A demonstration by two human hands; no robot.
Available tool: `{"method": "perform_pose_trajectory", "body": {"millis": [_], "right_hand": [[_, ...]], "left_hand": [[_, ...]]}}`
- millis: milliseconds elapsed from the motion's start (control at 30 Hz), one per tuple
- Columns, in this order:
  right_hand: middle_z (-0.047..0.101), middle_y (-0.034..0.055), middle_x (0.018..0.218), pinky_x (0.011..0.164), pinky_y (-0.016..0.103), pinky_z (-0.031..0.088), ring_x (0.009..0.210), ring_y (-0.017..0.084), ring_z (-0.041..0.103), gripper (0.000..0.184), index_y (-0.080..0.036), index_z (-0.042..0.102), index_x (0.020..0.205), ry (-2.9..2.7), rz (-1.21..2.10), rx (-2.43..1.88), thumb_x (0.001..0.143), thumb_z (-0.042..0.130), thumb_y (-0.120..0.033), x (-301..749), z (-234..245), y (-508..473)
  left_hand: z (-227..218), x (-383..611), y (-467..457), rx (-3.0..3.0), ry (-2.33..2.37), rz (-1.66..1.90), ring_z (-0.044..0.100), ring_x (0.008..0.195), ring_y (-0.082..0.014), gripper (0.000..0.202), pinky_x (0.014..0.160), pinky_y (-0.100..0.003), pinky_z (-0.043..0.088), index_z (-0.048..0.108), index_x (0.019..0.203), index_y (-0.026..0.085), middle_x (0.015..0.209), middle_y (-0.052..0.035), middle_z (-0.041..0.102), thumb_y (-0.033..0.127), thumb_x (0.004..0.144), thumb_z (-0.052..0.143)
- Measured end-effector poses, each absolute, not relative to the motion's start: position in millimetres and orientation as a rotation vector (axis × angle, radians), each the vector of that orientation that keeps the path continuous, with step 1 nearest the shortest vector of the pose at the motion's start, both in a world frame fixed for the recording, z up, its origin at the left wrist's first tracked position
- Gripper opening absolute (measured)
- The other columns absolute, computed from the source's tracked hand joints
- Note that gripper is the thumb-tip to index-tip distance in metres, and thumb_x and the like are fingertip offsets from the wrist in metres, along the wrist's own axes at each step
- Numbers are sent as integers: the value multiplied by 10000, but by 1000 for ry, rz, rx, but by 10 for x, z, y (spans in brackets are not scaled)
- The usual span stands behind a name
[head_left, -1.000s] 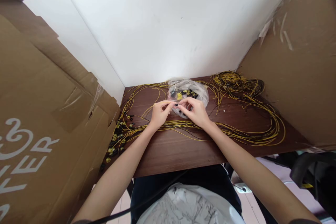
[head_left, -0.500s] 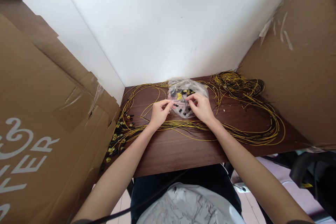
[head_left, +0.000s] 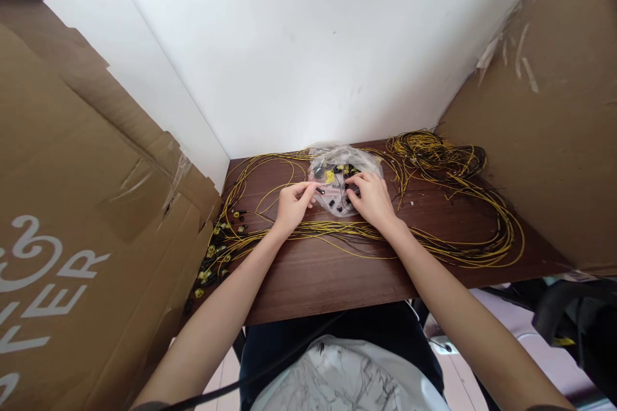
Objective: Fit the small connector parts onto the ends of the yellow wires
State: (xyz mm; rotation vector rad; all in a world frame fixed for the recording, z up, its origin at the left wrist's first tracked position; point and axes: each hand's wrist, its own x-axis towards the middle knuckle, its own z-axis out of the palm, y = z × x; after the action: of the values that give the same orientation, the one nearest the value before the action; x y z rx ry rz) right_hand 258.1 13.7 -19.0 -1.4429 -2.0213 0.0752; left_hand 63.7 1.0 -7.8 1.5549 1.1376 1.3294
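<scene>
My left hand [head_left: 292, 207] is closed, thumb and finger pinching a small black plastic piece [head_left: 320, 191] that points to the right. My right hand [head_left: 370, 198] reaches over a clear plastic bag [head_left: 329, 208]. Its thumb and index finger are apart, close to some small black parts. Inside the bag area lie several black pieces and a yellow piece [head_left: 330, 176]. A thin dark wire or strand curves down between my hands; what it belongs to is unclear.
Yellow and black wires [head_left: 328, 229] run across the brown table [head_left: 318, 282], ending at left in black-and-yellow connectors [head_left: 216, 250]. A tangled wire bundle [head_left: 429, 151] lies at back right. Cardboard [head_left: 96, 160] stands at left, another cardboard panel [head_left: 544, 122] at right, a white wall behind.
My right hand has shifted slightly right, and its thumb and index finger have parted from the thin dark strand. The black piece in my left hand has tilted and shows more.
</scene>
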Motion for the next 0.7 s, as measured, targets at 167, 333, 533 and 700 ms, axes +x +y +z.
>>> {"method": "perform_pose_trajectory", "body": {"millis": [167, 333, 533, 700], "right_hand": [[626, 79, 906, 813, 424, 380, 957, 280, 514, 108, -200, 654, 840, -2011, 94, -1427, 783, 563, -187, 2585, -188, 135], [631, 72, 893, 828, 420, 380, 938, 264, 530, 108, -193, 649, 798, -1981, 163, -1415, 791, 541, -184, 2586, -157, 148], [658, 51, 865, 821, 377, 391, 884, 227, 548, 125, -194, 641, 802, -2076, 262, -1228, 798, 519, -168, 2564, -90, 140], [659, 58, 841, 802, 363, 402, 852, 221, 548, 156, -188, 651, 801, -2128, 266, -1227, 786, 504, -136, 2554, -95, 131]], "left_hand": [[-93, 641, 24, 1524, 1095, 1335, 508, 496, -73, 285, 470, -187, 445, 699, 839, 132, 680, -37, 681, 383, 793, 573], [-105, 634, 29, 1530, 1094, 1334, 497, 499, -73, 279, 467, -183, 439, 688, 834, 123, 663, -42, 672, 373, 797, 570], [-125, 628, 43, 1551, 1098, 1322, 504, 497, -78, 278, 468, -188, 434, 672, 808, 128, 646, -37, 662, 387, 797, 571], [-128, 629, 47, 1540, 1102, 1307, 504, 488, -80, 281, 467, -191, 429, 652, 776, 130, 634, -34, 664, 399, 794, 571]]}}
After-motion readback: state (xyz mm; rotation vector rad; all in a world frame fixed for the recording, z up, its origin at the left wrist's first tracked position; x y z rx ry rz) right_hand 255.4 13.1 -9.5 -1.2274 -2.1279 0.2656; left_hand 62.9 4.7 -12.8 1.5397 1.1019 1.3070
